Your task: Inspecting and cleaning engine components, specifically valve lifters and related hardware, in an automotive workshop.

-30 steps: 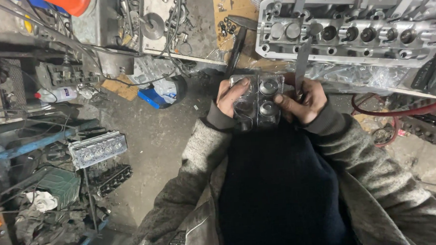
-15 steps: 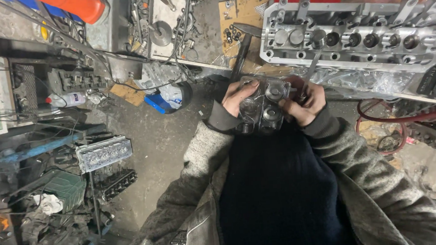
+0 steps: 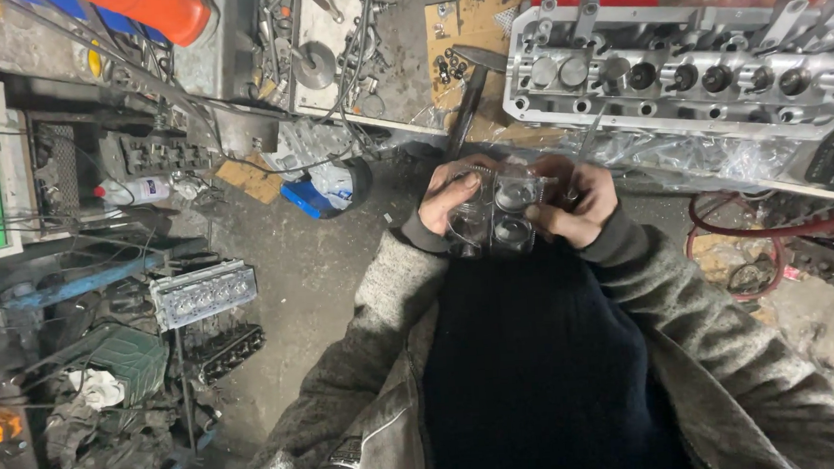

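Note:
Both of my hands hold a small clear plastic blister pack (image 3: 497, 213) with round metal discs in its pockets, close to my chest. My left hand (image 3: 450, 193) grips its left side, with the fingers curled over the top. My right hand (image 3: 575, 202) grips the right side, thumb on the front. Just beyond the pack, an aluminium cylinder head (image 3: 675, 73) with a row of round bores lies on the workbench (image 3: 409, 83). A hammer (image 3: 471, 94) rests on the bench edge just above my left hand.
Loose bolts and metal parts litter the bench. On the dirty floor at the left lie another cylinder head (image 3: 203, 293), a dark engine part (image 3: 223, 352), rags and a blue frame. A red hose (image 3: 769, 230) loops at the right. An orange container (image 3: 153, 12) is top left.
The view has shifted a little, so the bench and floor items sit lower and further right. My hands have stayed together on the pack, with small finger shifts.

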